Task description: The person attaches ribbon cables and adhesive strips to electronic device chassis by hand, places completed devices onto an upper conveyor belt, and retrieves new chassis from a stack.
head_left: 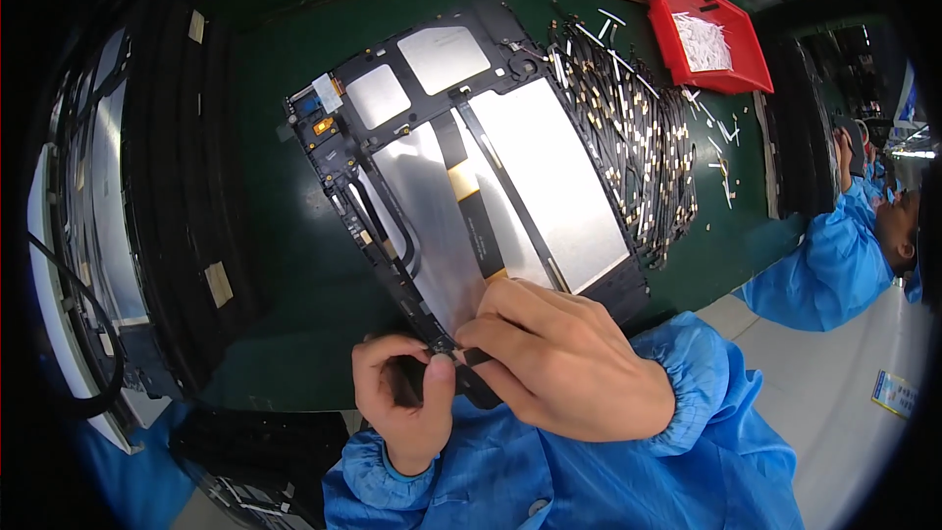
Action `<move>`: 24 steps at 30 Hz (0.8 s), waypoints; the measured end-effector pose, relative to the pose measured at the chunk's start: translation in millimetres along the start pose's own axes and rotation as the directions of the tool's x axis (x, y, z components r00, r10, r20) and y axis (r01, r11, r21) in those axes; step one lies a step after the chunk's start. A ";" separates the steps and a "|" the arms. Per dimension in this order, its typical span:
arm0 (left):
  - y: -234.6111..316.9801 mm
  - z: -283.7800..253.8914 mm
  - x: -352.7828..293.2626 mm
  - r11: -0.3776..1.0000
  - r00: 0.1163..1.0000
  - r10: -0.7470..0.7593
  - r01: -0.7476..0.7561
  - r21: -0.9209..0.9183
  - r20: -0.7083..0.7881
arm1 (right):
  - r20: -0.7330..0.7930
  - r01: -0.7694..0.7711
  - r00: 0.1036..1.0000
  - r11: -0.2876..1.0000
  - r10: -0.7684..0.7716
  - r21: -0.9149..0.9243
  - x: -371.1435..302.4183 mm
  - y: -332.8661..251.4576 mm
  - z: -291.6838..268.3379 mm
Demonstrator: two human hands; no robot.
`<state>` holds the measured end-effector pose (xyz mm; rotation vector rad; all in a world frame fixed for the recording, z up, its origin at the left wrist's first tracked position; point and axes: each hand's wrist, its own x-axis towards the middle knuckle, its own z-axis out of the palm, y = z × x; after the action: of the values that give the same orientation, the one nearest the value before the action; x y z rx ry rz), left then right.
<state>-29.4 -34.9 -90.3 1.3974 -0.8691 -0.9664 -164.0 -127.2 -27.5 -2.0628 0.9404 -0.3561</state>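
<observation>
Device frame: a black device frame (579, 167) with bright silver plates lies flat on the green table (280, 265), set at a slant, its far end turned toward the table's left and its near corner at the table's near edge.
Frame against the grip: the hands meet at the frame's left long rim, close to that near corner; most of the frame stretches beyond the fingertips toward the table's far edge.
Left hand: the left hand (400, 429) curls in from outside the rim, thumb and index tips nearly together at it; whether they pinch a small part cannot be told.
Right hand: the right hand (574, 363) reaches across the near end of the frame, fingers bent, tips drawn in close to the left thumb. A short dark piece (478, 356) shows by these tips; whether it is held cannot be told.
Across the plates: a broad dark strip (481, 236) with a gold band runs down to the right hand; an orange patch (323, 126) sits near the frame's left far corner.
Cables: a heap of thin black cables (628, 157) with gold-coloured bits lies just beside the frame's right side.
Bin: a red bin (741, 64) of white strips stands at the table's far right corner; loose white slips (724, 172) lie scattered between cables and right edge.
Left edge: a dark stack (186, 206) lines it.
Beyond right edge: a co-worker in blue (819, 270).
</observation>
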 end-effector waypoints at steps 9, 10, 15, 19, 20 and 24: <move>17.1 -14.8 16.5 0.972 0.966 -0.230 0.235 -0.029 0.115 | 0.046 0.104 0.993 0.994 -0.105 0.026 5.6 -2.5 -7.8; 8.7 -17.2 15.5 0.978 0.970 -0.199 0.206 -0.036 0.139 | 0.048 0.161 0.985 0.986 -0.164 0.049 6.2 -3.3 -6.5; 5.3 -16.3 5.3 0.993 0.987 -0.117 0.114 0.032 0.109 | 0.163 0.003 0.986 0.990 -0.027 0.141 2.7 -22.8 -4.3; 14.8 -31.3 -13.3 0.986 0.967 -0.149 0.161 -0.043 0.208 | -0.158 -0.024 0.987 0.999 0.018 -0.032 3.2 -31.9 8.5; 15.7 -36.9 -19.4 0.981 0.949 -0.189 0.193 0.008 0.251 | -0.158 -0.001 0.987 0.998 -0.008 -0.055 2.0 -29.2 10.0; 10.3 -42.7 -30.6 0.971 0.928 -0.217 0.238 -0.035 0.302 | -0.151 0.062 0.987 0.997 -0.056 0.036 -2.3 -26.6 10.4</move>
<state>-1.4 9.2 -78.5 1.3310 -0.8934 -1.4000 -146.9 -109.4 -13.1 -2.0516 0.9534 -0.5639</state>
